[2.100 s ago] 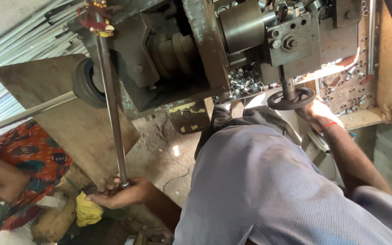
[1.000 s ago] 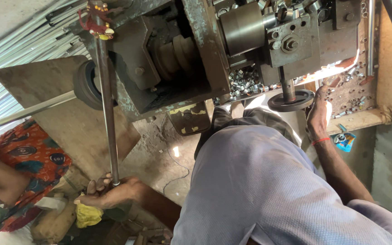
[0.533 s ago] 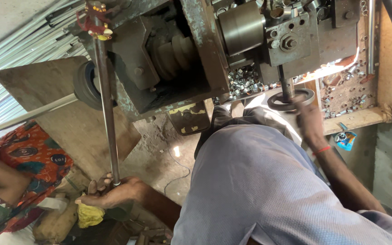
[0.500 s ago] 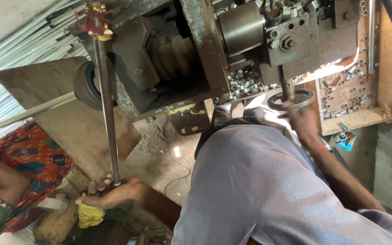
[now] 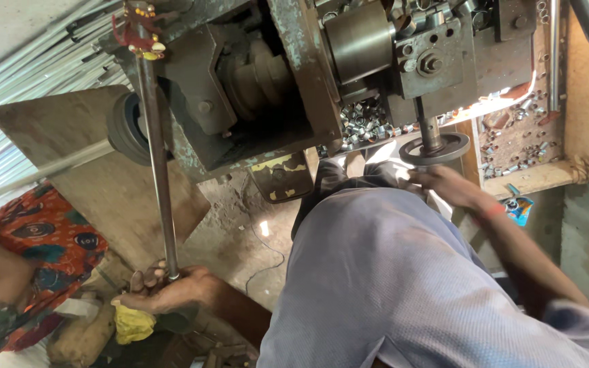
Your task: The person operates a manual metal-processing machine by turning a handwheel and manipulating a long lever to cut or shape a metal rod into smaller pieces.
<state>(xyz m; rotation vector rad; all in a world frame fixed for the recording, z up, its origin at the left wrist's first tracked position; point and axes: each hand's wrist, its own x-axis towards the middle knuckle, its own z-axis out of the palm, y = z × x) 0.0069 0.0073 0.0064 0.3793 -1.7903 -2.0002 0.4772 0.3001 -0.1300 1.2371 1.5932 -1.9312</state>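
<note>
Grimy workshop machinery fills the view. The left hand (image 5: 165, 292) stays cupped around the long steel rod's (image 5: 158, 157) end, while the right hand (image 5: 444, 184) has returned to grip the round black handwheel (image 5: 435, 148), fingers curled.

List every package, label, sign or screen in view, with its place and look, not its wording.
Small packet: flat, blue with orange and white, below the wooden tray's edge, right of the right hand.
Yellow patches: worn markings on the dark plate under the machine; whether a label, cannot tell.
No sign or screen shows.
</note>
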